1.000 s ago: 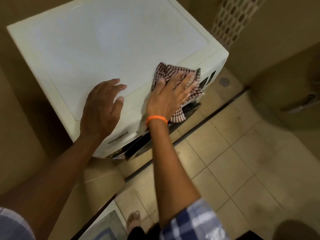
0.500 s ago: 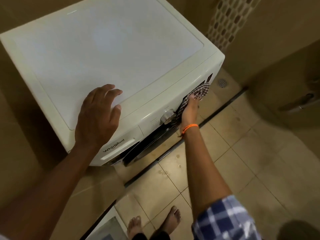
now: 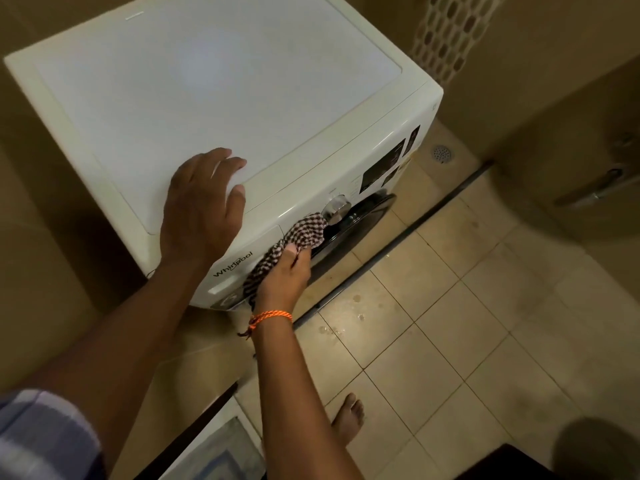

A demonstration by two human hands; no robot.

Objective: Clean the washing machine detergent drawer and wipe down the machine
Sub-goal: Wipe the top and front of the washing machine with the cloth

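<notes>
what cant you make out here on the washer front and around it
Head view, the only one:
- Detergent drawer: partly covered by the right hand and checked cloth; open or closed is unclear.
- Right fingers: curled behind the cloth.
- Control panel text: too small.
- Door glass: seen edge-on, drum hidden.
- Left hand hides the machine's top edge beneath it.

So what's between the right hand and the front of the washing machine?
A checked cloth, held in the right hand against the washing machine front, in the head view.
</notes>
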